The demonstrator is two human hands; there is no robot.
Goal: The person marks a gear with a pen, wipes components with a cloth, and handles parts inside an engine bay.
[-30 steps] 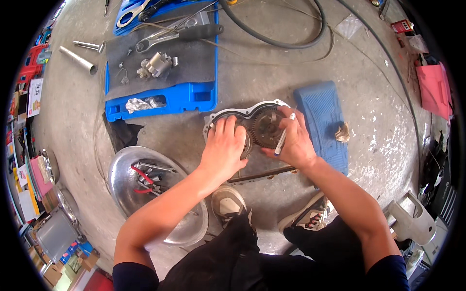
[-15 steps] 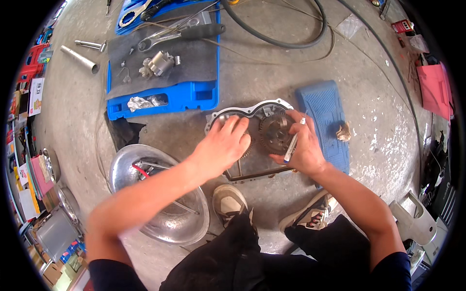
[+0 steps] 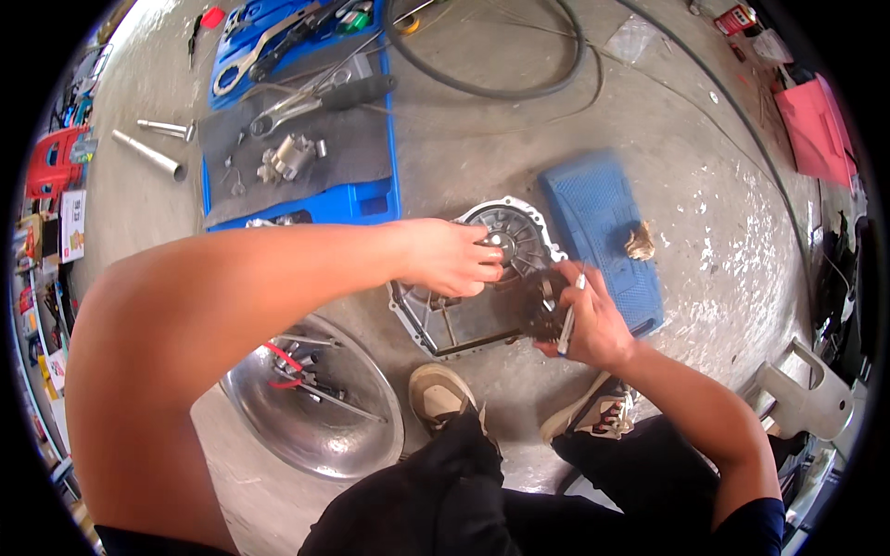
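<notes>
A metal gearbox housing half (image 3: pixel 448 351) lies on the floor in front of my feet, its ribbed round recess (image 3: pixel 525 222) showing at the far side. My left hand (image 3: pixel 452 259) is over the middle of the housing, fingers curled down beside a shiny round part (image 3: pixel 502 245). Whatever is between those fingers is hidden. At the housing's right edge, my right hand (image 3: pixel 596 320) grips a dark round gear (image 3: pixel 538 308) by its rim. A white marker pen with a blue end (image 3: pixel 573 310) is also tucked in the right-hand fingers.
Right of the housing lies a blue plastic case lid (image 3: pixel 593 222) with a crumpled rag (image 3: pixel 640 241) on it. A steel bowl of tools (image 3: pixel 343 445) stands at near left. Beyond it, a blue tool case (image 3: pixel 348 204) bears wrenches and metal parts. A black hose (image 3: pixel 482 91) curves behind.
The dark gear has come out of the housing's right recess, toward me in my right hand. My left hand has shifted right, over the middle, with its elbow swung outward. The head view has moved.
</notes>
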